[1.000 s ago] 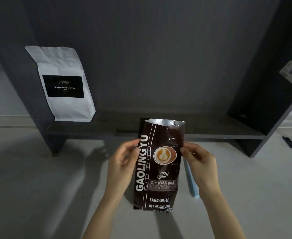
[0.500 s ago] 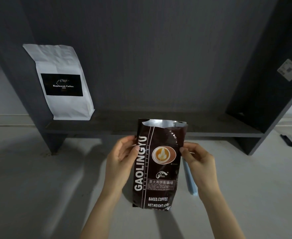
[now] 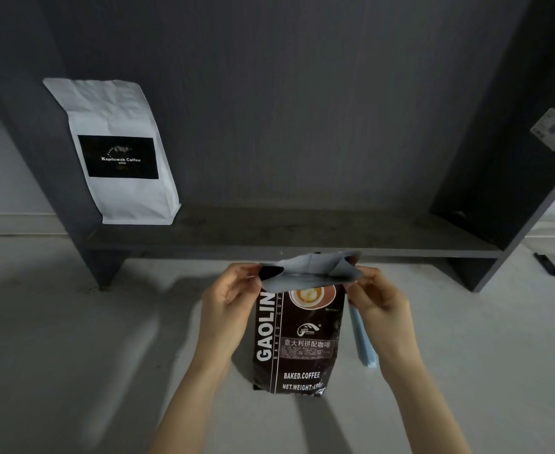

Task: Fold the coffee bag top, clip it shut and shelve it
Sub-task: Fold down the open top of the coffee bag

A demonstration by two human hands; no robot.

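From the head view, you are standing the dark coffee bag (image 3: 297, 342) upright on the pale desk (image 3: 72, 355), just in front of the low shelf (image 3: 289, 237), and you are bending its top flap (image 3: 308, 273) forward so the silver lining is facing you. Your left hand (image 3: 228, 309) is pinching the flap's left corner, fingers (image 3: 253, 273) closed on the foil. Your right hand (image 3: 379, 301) is pinching the right corner the same way. Holding both corners at once is probably what is keeping the crease level across the bag's width, and resting the base on the desk is likely letting the contents settle so the top folds flat. The fold looks only started: one turn down, edges a little crumpled, nothing clipped yet.

Around you, the light blue clip (image 3: 364, 339) is lying on the desk just beside the bag's right side, partly hidden behind your right wrist, so it seems close enough for that hand to reach once the fold is holding. A white coffee bag (image 3: 118, 152) is standing at the shelf's left end, leaning against the side panel; the rest of the board to its right is showing bare, so nothing appears to be blocking a spot there. A label sticker (image 3: 553, 127) is sitting on the right side panel, and a small dark object (image 3: 546, 265) is lying far right, well apart from your work.
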